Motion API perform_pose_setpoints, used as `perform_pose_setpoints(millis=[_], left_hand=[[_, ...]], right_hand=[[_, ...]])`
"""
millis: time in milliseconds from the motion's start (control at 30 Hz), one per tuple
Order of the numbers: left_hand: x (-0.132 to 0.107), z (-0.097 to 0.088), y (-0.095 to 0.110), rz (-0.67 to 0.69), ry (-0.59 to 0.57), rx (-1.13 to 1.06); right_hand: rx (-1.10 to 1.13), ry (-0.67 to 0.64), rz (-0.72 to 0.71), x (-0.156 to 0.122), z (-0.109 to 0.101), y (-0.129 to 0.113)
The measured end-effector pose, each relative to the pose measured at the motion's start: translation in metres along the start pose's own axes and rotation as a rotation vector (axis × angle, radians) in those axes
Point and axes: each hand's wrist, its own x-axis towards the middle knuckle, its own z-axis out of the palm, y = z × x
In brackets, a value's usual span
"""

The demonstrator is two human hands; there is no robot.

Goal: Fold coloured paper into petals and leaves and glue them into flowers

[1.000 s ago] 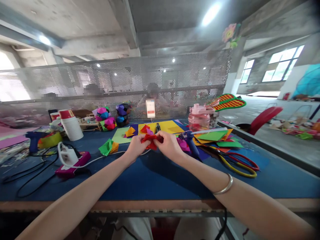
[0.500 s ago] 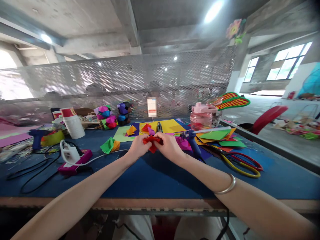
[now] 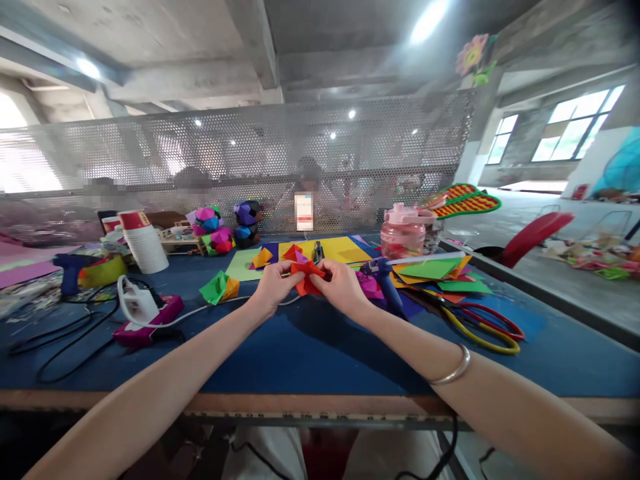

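Note:
Between my hands is a folded piece of red-orange paper, held just above the blue tabletop. My left hand pinches its left side, thumb on top. On the other side my right hand grips it between thumb and fingers; a silver bangle circles that forearm. Behind the hands lie yellow paper, a stapler and a small orange folded piece. A green and orange folded piece rests left of my left hand. Close to my right hand is a blue glue gun.
Large scissors and stacked coloured paper lie at the right, near a pink jug. Leftward stand paper cups and a purple power strip with cables. Multicoloured paper balls sit before a perforated metal screen.
The red-orange paper is turned and opened out more, so more of its face shows. My hands have moved slightly apart, both still gripping it.

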Motion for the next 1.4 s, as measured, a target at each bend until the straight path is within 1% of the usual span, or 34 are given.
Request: perform_pose_setpoints(millis=[133, 233, 300, 467, 567, 633, 733, 867, 1033, 1200, 1267, 1300, 1400], left_hand=[[0.000, -0.003, 0.003, 0.024, 0.048, 0.065], [0.000, -0.004, 0.006, 0.017, 0.045, 0.086], [0.000, -0.004, 0.007, 0.012, 0.023, 0.083], [-0.001, -0.003, 0.008, 0.060, -0.063, 0.047], [0.000, -0.003, 0.007, 0.106, -0.070, 0.070], [0.000, -0.002, 0.006, 0.117, -0.063, 0.085], [-0.001, -0.001, 0.007, 0.087, -0.041, 0.063], [-0.001, -0.001, 0.010, 0.029, -0.020, 0.014], [-0.003, -0.002, 0.014, 0.009, -0.024, 0.005], [-0.002, -0.005, 0.013, 0.037, -0.017, 0.052], [-0.001, -0.008, 0.011, 0.075, -0.005, 0.121], [0.000, -0.009, 0.010, 0.101, -0.002, 0.167], [0.002, -0.014, 0.008, 0.211, -0.007, 0.337]], right_hand=[[-0.007, -0.019, -0.065, -0.004, 0.001, -0.003], [0.020, 0.015, -0.122, -0.004, 0.001, -0.004], [0.061, 0.040, -0.145, -0.004, 0.001, -0.004], [0.144, 0.060, -0.139, 0.000, 0.001, -0.002], [0.190, 0.041, -0.123, 0.001, 0.002, 0.000], [0.199, 0.052, -0.109, 0.000, 0.003, 0.001], [0.219, 0.083, -0.115, -0.001, 0.005, 0.000], [0.253, 0.082, -0.161, -0.002, 0.006, 0.000], [0.220, 0.085, -0.237, 0.000, 0.003, -0.003], [0.153, 0.018, -0.327, -0.002, -0.006, -0.012], [0.176, -0.018, -0.308, -0.002, -0.008, -0.014], [0.201, -0.035, -0.272, -0.001, -0.008, -0.014], [0.333, -0.121, -0.076, 0.003, -0.008, -0.010]])
